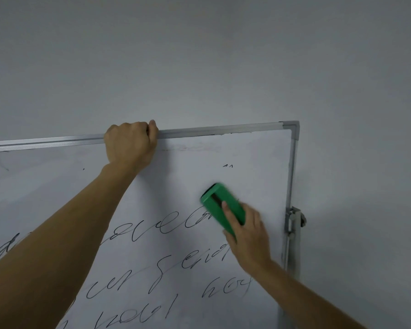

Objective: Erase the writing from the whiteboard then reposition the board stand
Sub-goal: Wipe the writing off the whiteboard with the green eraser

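A whiteboard [195,162] with a silver frame fills the lower half of the view. Black handwriting [152,264] runs in several lines across its lower part, while the top strip is nearly bare, with faint smudges and a small mark near the upper right. My left hand [131,143] grips the board's top frame edge. My right hand [247,233] presses a green eraser [221,205] flat against the board at the right end of the upper line of writing; the eraser is blurred.
The board stand's grey upright post [294,236] with a bracket runs down the board's right side. A plain grey wall [199,55] lies behind and above the board.
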